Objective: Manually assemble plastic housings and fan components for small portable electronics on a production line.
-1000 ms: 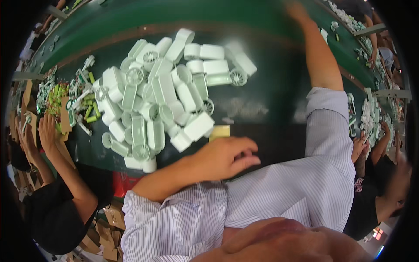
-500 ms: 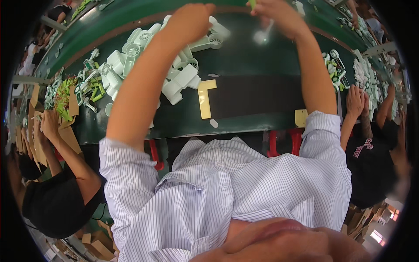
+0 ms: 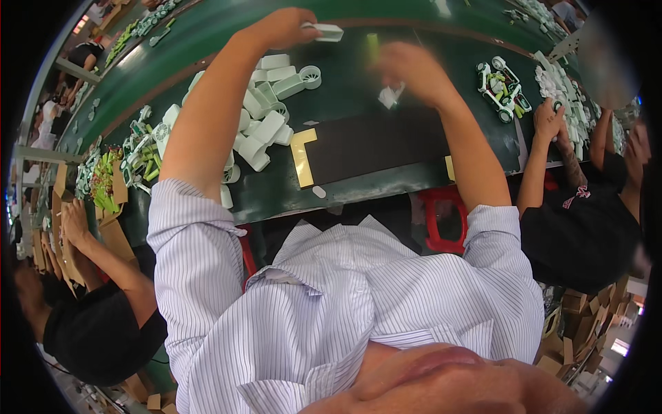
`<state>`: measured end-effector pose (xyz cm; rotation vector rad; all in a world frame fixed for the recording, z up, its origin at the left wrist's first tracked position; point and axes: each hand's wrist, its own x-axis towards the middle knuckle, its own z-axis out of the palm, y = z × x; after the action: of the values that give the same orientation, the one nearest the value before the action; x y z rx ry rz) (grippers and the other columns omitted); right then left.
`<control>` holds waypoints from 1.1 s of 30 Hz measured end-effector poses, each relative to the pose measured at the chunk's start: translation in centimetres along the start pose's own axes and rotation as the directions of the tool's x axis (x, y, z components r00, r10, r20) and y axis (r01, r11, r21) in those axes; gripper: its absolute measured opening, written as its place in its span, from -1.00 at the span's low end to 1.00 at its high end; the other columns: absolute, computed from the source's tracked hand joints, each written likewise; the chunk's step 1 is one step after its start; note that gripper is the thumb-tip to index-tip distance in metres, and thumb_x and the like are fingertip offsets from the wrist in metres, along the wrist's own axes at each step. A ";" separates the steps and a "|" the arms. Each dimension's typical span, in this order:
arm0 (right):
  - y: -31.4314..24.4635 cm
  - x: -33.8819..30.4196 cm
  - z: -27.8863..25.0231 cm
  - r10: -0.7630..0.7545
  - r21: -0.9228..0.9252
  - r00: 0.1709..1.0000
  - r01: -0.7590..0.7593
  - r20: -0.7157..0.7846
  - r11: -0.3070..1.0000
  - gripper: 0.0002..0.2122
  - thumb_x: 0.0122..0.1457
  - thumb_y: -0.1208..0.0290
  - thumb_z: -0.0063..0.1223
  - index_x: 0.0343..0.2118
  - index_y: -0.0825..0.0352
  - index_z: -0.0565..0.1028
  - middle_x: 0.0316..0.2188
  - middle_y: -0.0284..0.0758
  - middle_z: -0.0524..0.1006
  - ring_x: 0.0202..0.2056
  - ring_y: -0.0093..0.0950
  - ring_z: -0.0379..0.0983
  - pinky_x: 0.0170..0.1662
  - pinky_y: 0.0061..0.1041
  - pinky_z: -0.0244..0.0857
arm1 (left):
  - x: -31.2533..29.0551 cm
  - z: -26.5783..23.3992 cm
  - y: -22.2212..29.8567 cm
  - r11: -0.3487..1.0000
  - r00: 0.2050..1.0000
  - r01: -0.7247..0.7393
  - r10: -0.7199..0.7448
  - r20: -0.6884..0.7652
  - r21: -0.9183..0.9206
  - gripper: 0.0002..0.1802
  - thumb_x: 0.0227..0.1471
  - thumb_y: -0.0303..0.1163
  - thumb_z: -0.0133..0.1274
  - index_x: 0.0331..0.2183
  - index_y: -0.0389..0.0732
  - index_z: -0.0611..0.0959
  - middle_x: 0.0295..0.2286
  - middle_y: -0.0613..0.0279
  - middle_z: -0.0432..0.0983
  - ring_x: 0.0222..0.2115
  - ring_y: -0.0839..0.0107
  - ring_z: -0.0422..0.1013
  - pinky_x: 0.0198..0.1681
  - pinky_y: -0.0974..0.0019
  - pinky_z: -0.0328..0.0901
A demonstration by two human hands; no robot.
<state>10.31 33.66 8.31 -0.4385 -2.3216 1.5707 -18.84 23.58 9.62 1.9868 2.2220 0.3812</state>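
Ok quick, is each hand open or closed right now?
Left hand: closed, holding a pale piece.
Right hand: blurred, can't tell if open or closed.

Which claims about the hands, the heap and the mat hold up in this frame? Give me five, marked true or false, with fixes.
1. The left hand holds a pale plastic piece. True.
2. The right hand lies flat on the black mat. False: it is blurred, beyond the mat's far edge.
3. The heap of pale housings lies to the right of the mat. False: it lies to the left and toward the far side.
4. A yellow L-shaped strip marks the mat's left end. True.
5. The person's shirt sleeves are plain black. False: they are pale with thin stripes.
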 end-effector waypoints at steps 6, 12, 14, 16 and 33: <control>-3.0 -1.6 1.6 -0.362 -0.414 0.926 0.289 -0.108 0.863 -0.79 0.20 0.40 0.01 -0.17 0.40 0.45 -0.42 -0.19 0.57 -0.48 -0.41 0.49 -0.38 -0.48 0.36 | -6.2 -2.3 6.4 0.909 0.980 0.142 -0.184 -0.072 -0.391 -0.60 -0.02 -0.15 0.13 -0.21 -0.25 0.60 -0.46 0.24 0.52 -0.48 0.52 0.42 -0.42 0.40 0.33; -5.2 -4.3 4.9 -0.496 -0.635 0.849 0.487 0.182 0.600 -0.87 0.16 0.44 0.02 -0.35 0.39 0.39 -0.57 -0.13 0.48 -0.48 -0.13 0.47 -0.40 -0.22 0.34 | -14.0 2.0 10.4 0.562 0.899 0.242 -0.436 -0.035 -0.791 -0.63 -0.01 -0.18 0.17 -0.24 -0.24 0.59 -0.50 0.43 0.43 -0.57 0.67 0.27 -0.53 0.55 0.17; -4.8 -4.3 5.7 -0.444 -0.635 0.870 0.469 0.213 0.614 -0.86 0.16 0.43 0.02 -0.35 0.39 0.38 -0.58 -0.13 0.49 -0.48 -0.13 0.48 -0.41 -0.22 0.34 | -15.2 3.6 11.3 0.471 0.863 0.200 -0.501 -0.073 -0.859 -0.66 0.00 -0.20 0.16 -0.26 -0.24 0.60 -0.50 0.44 0.43 -0.57 0.67 0.28 -0.53 0.57 0.16; -4.7 -4.5 6.5 -0.390 -0.638 0.887 0.452 0.247 0.623 -0.85 0.16 0.41 0.03 -0.36 0.40 0.38 -0.59 -0.13 0.49 -0.49 -0.13 0.48 -0.42 -0.22 0.34 | -16.0 4.9 12.1 0.286 0.807 0.103 -0.584 -0.088 -0.953 -0.71 0.04 -0.27 0.14 -0.26 -0.27 0.60 -0.46 0.38 0.48 -0.55 0.65 0.34 -0.53 0.57 0.21; -3.2 -1.7 9.5 -0.130 -0.428 0.979 0.186 0.155 0.885 -0.63 0.01 0.22 0.20 -0.32 0.51 0.50 -0.53 -0.23 0.59 -0.49 -0.44 0.55 -0.39 -0.48 0.39 | -15.5 9.2 14.4 0.001 0.748 -0.239 -0.638 -0.185 -0.971 -0.70 0.08 -0.29 0.10 -0.24 -0.34 0.58 -0.41 0.23 0.53 -0.46 0.55 0.40 -0.39 0.49 0.26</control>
<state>7.64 23.83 7.80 -0.2437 -2.7340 1.0139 -0.71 10.51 3.73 0.5706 1.3516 2.1080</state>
